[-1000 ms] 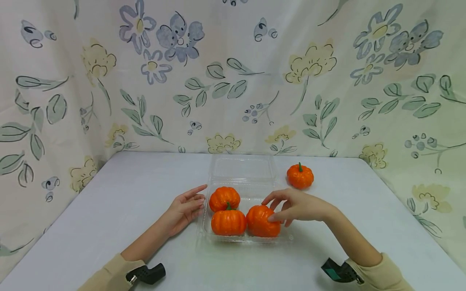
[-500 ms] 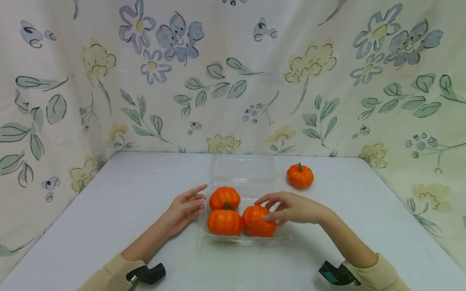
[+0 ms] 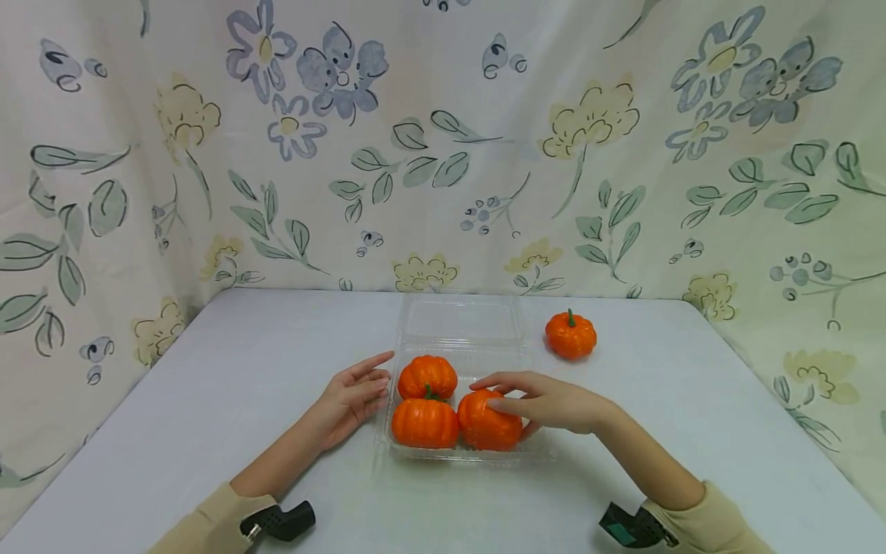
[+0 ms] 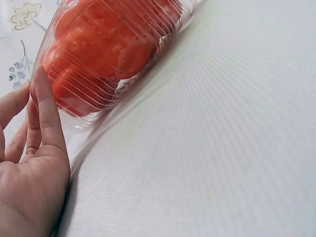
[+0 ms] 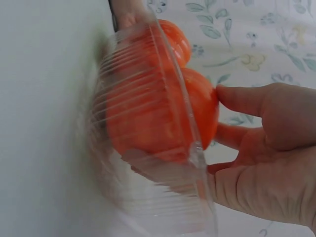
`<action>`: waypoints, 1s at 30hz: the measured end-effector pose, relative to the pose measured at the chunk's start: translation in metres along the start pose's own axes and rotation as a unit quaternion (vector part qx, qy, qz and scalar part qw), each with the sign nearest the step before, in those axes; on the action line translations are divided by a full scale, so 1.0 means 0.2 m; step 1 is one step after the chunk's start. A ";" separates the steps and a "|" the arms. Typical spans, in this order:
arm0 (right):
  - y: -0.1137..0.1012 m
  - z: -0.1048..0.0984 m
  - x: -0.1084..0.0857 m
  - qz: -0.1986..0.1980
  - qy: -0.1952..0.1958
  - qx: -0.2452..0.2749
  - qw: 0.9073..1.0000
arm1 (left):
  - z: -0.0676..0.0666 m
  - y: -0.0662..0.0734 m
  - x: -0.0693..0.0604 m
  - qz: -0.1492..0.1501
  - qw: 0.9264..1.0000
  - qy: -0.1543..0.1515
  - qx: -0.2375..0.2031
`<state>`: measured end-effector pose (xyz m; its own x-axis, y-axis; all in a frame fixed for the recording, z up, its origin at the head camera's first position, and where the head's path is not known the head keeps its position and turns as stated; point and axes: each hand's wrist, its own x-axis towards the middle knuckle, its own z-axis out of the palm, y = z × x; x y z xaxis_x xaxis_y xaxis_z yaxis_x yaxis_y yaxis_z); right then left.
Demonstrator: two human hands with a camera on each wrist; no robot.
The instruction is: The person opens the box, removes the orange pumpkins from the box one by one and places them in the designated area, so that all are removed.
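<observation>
A clear plastic clamshell box lies with its lid open. Inside it are three orange toy pumpkins: a back-left pumpkin, a front-left pumpkin and a front-right pumpkin. My right hand holds the front-right pumpkin from its right and top. In the right wrist view, the thumb touches this pumpkin while other fingers reach round its far side. Fairly straight fingers of my left hand rest at the box's left wall, seen closely in the left wrist view.
A fourth, smaller pumpkin with a green stem stands on the white table, behind and right of the box. The lid lies back toward the flowered curtain. Each sleeve carries a black wrist camera.
My right hand has moved left with the front-right pumpkin. The front-left pumpkin has shifted slightly left as well, with the two touching. My left hand has stayed in place.
</observation>
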<state>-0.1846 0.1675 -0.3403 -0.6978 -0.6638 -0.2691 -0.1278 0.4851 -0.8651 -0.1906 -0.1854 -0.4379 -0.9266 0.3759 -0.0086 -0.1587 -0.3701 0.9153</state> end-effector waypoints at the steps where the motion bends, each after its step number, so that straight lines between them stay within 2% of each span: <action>1: 0.00 0.01 0.01 0.003 0.001 0.004 1.000 | 0.00 0.00 0.00 0.000 1.000 0.001 0.001; 7: 0.02 0.04 0.04 0.020 0.016 0.013 1.000 | 0.00 0.00 0.00 0.000 1.000 -0.001 0.004; 13: 0.02 0.06 0.05 0.023 0.028 -0.004 0.999 | 0.00 0.00 0.00 0.004 1.000 -0.008 0.002; 22: 0.01 0.03 0.03 -0.002 0.033 -0.030 0.999 | 0.00 0.00 0.01 0.000 1.000 -0.006 0.002; 30: 0.00 0.00 0.01 -0.021 0.035 -0.032 0.999 | -0.01 0.00 0.01 0.003 1.000 -0.007 0.007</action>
<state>-0.1856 0.1654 -0.3404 -0.7379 -0.6443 -0.2009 -0.2012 0.4941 -0.8458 -0.1923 -0.1858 -0.4383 -0.9227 0.3854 0.0020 -0.1488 -0.3610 0.9206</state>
